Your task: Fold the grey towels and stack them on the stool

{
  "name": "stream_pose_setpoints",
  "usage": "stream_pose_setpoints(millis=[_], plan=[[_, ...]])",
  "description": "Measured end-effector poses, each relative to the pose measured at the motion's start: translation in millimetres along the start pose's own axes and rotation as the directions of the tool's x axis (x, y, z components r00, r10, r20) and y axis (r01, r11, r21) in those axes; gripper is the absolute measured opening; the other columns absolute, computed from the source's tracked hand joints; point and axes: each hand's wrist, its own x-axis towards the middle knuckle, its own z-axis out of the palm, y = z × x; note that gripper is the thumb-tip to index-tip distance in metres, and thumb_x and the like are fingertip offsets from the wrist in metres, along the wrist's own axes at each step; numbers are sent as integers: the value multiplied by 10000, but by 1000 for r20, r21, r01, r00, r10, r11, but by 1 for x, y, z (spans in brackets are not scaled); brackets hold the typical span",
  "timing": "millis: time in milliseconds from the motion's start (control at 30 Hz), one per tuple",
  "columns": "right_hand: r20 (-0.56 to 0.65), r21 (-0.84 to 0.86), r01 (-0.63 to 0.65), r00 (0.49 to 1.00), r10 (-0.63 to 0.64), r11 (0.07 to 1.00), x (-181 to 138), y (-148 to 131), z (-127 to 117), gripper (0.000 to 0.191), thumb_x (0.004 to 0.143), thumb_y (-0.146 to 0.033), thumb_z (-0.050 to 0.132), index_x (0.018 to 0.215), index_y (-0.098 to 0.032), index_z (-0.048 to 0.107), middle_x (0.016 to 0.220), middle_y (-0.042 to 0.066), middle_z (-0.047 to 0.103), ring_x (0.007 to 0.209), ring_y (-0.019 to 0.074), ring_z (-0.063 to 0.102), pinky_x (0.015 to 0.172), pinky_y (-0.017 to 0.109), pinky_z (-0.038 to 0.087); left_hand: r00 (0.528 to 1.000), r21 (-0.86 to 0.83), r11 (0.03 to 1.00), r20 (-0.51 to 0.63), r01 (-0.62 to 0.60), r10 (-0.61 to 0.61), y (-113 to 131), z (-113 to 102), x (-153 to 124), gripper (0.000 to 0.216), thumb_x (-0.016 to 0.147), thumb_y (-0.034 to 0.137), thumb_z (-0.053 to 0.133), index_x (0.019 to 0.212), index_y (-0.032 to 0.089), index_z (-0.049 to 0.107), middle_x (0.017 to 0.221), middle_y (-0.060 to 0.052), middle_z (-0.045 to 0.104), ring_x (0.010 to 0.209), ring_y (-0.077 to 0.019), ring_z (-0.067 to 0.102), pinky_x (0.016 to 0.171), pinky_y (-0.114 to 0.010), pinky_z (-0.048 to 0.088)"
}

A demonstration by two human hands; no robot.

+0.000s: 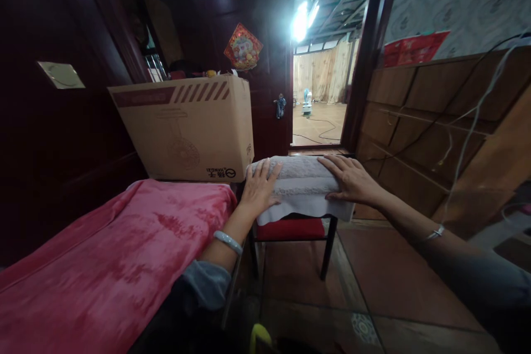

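Observation:
A light grey and white cloth, towel-like (pixel 307 182), lies over the top of a chair with a red seat (pixel 290 229) and dark legs. On the cloth's left end rests my left hand (pixel 260 185), fingers spread and palm down. My right hand (pixel 348 178) lies flat on its right end, with its fingers apart too. Between the two hands the cloth shows a textured upper part and a smoother lower edge hanging down. What is under the cloth is mostly hidden.
To the left is a surface covered by a pink plush blanket (pixel 124 249), with a large cardboard box (pixel 191 127) behind it. Wooden drawers (pixel 431 127) with dangling cables (pixel 468 133) stand on the right. Beyond the chair is an open doorway (pixel 319 127); tiled floor (pixel 398 271) lies below.

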Motion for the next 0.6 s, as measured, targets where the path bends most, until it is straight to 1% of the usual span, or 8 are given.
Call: stream_pose_setpoints(millis=[100,167,267,333,433,533,600], plan=[[12,-4,-24,1000,24,1000,-5,5,0,1037,767,-584,641,1600,-252,119,1580,141,335,1389,386,347,1068,562,315,1000,-8,1000,0,-4,4,-8,2,-6,1150,656,417,862,1574,260,188,1646,-176,187,1510,-360,186,1213,-593,143],[29,-4,-24,999,24,1000,-6,5,-1,1046,773,-601,626,1604,-265,85,1591,137,320,1405,390,331,1065,593,310,1000,-17,1000,-12,21,-21,-14,3,-12,1169,642,425,867,1574,273,178,1655,-167,165,1518,-361,162,1211,-603,143],[44,3,-27,999,27,1000,-3,-1,-5,1003,800,-670,576,1601,-279,117,1609,138,287,1439,397,283,1068,620,306,998,-28,998,-24,61,-62,-21,0,-28,1165,650,417,860,1574,257,168,1653,-175,168,1524,-348,143,1207,-603,160],[23,20,-32,999,31,999,2,-14,-10,923,839,-695,521,1591,-281,183,1617,134,275,1454,394,259,1081,617,304,997,-37,997,-28,70,-71,-22,-3,-42,1131,676,404,840,1573,237,171,1649,-182,178,1528,-340,128,1208,-605,157],[-41,61,-14,999,17,998,16,-42,-18,776,919,-638,445,1574,-272,248,1611,122,296,1468,358,250,1116,593,283,996,-60,995,-36,78,-80,-19,-6,-65,1025,721,357,794,1561,211,226,1652,-182,168,1530,-336,115,1213,-603,146],[-109,102,22,994,-11,994,40,-73,-25,695,956,-578,421,1565,-278,274,1593,108,339,1469,325,260,1142,576,259,995,-97,991,-42,90,-94,-13,-5,-94,923,767,306,723,1556,233,250,1657,-149,173,1530,-319,133,1211,-597,173],[-124,127,25,992,-9,992,58,-90,-26,667,963,-557,422,1556,-278,299,1581,105,363,1459,320,283,1142,576,260,994,-121,987,-33,103,-107,-10,-3,-117,894,786,288,683,1561,242,240,1654,-134,196,1527,-308,154,1210,-591,192]])
